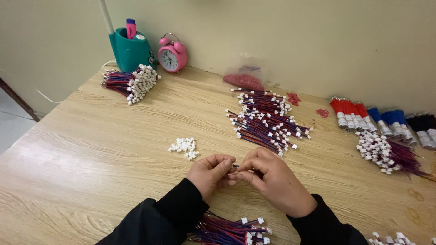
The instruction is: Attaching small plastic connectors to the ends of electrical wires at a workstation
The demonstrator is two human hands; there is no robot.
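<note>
My left hand [211,173] and my right hand [272,179] meet over the wooden table [91,159], fingertips pinched together on a small wire lead [235,166] that is mostly hidden by the fingers. A little heap of loose white connectors [184,147] lies just left of my left hand. A spread pile of red-and-blue wire leads with white plugs [265,121] lies right beyond my hands. Another bundle of the same leads [231,229] rests near the table's front edge between my black sleeves.
A tied bundle of leads [131,82] lies at the back left by a teal pen holder [131,49] and a pink alarm clock [172,55]. A clear bag of red parts [244,80] leans on the wall. Red, blue and black wire bunches [381,120] and another lead bundle [386,153] sit right.
</note>
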